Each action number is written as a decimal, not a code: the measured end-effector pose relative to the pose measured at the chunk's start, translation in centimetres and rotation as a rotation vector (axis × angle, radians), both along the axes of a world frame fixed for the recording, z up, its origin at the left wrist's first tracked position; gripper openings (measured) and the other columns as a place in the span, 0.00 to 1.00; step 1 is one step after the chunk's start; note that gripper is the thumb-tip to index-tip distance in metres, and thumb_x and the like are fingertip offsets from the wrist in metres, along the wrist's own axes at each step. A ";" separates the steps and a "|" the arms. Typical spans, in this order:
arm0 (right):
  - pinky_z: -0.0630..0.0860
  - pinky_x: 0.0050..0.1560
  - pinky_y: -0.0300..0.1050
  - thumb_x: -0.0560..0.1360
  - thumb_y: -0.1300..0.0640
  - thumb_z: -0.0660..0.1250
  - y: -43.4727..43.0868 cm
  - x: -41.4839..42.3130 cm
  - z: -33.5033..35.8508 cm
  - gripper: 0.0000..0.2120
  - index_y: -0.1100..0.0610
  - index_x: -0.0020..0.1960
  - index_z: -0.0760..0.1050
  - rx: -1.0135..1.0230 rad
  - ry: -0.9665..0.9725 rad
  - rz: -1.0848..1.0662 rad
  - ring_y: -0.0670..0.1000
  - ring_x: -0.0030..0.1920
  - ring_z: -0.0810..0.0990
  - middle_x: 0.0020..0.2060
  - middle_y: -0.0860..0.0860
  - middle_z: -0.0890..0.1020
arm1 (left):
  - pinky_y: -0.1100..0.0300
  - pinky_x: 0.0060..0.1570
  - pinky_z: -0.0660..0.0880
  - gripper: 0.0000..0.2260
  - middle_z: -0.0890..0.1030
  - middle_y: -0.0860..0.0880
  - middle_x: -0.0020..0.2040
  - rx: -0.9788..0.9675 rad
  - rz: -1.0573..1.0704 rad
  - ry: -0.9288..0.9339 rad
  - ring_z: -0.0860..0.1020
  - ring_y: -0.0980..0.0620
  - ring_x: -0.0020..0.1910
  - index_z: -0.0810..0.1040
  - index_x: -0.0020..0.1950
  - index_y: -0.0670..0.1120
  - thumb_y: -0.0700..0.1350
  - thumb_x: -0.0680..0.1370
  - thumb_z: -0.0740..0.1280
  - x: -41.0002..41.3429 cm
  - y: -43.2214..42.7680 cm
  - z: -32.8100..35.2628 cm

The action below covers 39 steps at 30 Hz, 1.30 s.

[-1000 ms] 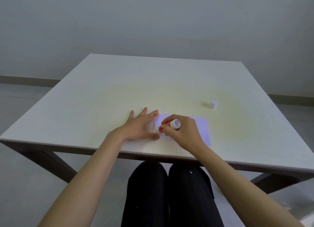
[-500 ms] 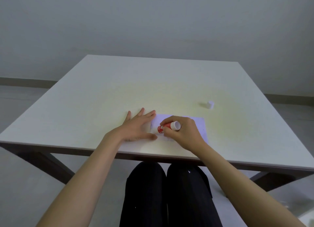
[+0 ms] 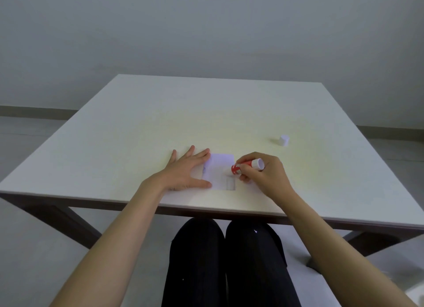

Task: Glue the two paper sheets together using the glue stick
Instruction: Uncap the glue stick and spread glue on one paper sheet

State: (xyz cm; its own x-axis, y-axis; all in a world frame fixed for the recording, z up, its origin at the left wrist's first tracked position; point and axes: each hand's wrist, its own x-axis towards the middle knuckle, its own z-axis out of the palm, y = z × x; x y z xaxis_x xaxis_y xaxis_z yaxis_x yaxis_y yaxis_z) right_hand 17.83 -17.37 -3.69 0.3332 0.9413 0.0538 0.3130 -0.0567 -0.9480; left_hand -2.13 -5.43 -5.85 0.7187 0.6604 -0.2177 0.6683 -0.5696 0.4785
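Note:
A white paper sheet (image 3: 219,169) lies flat near the table's front edge, and I cannot tell the two sheets apart. My left hand (image 3: 187,171) rests flat with spread fingers on the paper's left side, pressing it down. My right hand (image 3: 263,173) is closed around a red glue stick (image 3: 246,165) with a white end. The stick is tilted, its tip down-left against the visible right edge of the paper. My right hand hides whatever paper lies beneath it.
The small white glue cap (image 3: 284,140) stands alone on the pale table (image 3: 160,113), to the far right of my right hand. The table's front edge (image 3: 206,206) runs just below my wrists. My legs are under it.
My right hand has slid the glue stick to the right across the paper. My left hand has stayed flat on the paper's left side. The view shifted slightly.

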 end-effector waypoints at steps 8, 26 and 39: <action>0.80 0.33 0.43 0.68 0.63 0.67 -1.8 0.7 -0.5 0.06 0.57 0.40 0.82 -0.017 0.010 0.109 0.51 0.30 0.82 0.33 0.55 0.84 | 0.45 0.72 0.31 0.40 0.47 0.63 0.77 -0.010 0.008 -0.014 0.38 0.58 0.76 0.49 0.77 0.54 0.59 0.72 0.67 0.0 0.1 0.3; 0.78 0.36 0.43 0.68 0.61 0.70 2.1 0.3 -0.2 0.03 0.58 0.40 0.82 0.026 0.023 -0.065 0.48 0.29 0.81 0.30 0.53 0.83 | 0.45 0.72 0.31 0.39 0.48 0.63 0.77 -0.039 0.012 -0.033 0.39 0.58 0.76 0.50 0.77 0.55 0.58 0.72 0.68 0.0 -0.1 0.1; 0.82 0.46 0.54 0.69 0.56 0.70 3.4 -1.7 -0.2 0.04 0.53 0.43 0.81 0.027 -0.096 0.019 0.51 0.35 0.85 0.35 0.50 0.85 | 0.46 0.72 0.30 0.40 0.49 0.63 0.77 -0.027 0.014 -0.041 0.39 0.59 0.76 0.51 0.77 0.56 0.60 0.71 0.68 -0.1 0.0 -0.2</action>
